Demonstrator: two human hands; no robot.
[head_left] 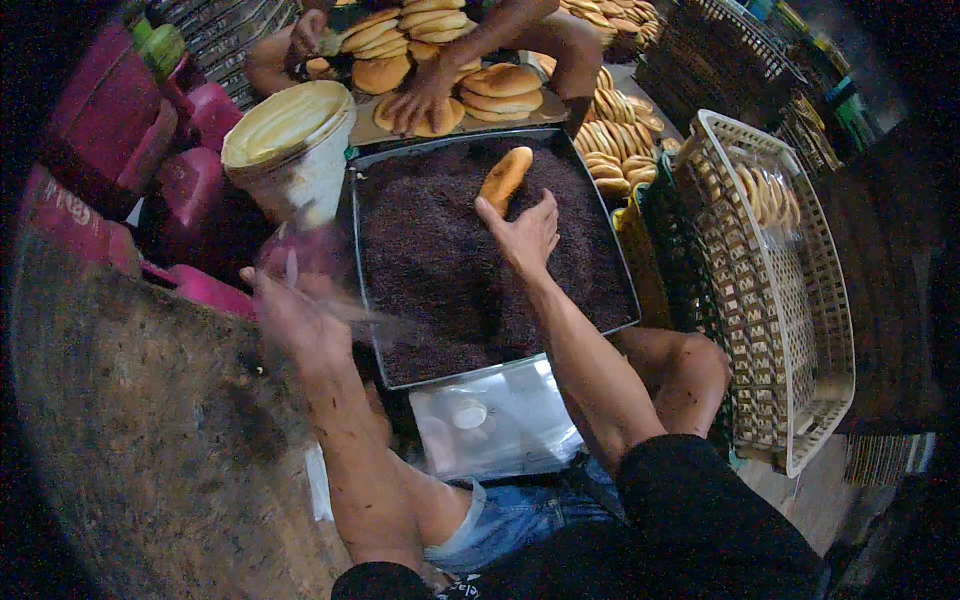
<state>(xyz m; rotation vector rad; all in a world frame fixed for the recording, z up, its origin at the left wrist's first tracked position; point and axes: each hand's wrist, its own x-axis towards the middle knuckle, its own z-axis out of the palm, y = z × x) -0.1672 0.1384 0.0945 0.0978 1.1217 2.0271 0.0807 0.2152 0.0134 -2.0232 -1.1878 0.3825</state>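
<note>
My left hand (305,320), smeared by motion, is left of the tray with its fingers closed on a filmy, see-through sheet that looks like a clear plastic bag (365,308). Over the tray, my right hand (526,232) has its fingers spread. Its thumb touches the lower end of a golden oblong bread bun (506,178), which is tilted above dark brown sprinkles or crumbs. These fill the shallow metal-rimmed tray (638,318). A stack of clear plastic bags (500,415) with a round whitish spot lies in front of the tray, by my lap.
Opposite me, another person's hand (425,100) rests on flat round buns beside stacked buns (500,92). A whitish bucket (310,150) with cream-coloured contents and pink containers (110,110) stand left. At right are a white plastic crate (790,330) holding bagged buns (768,195), and more buns (620,140).
</note>
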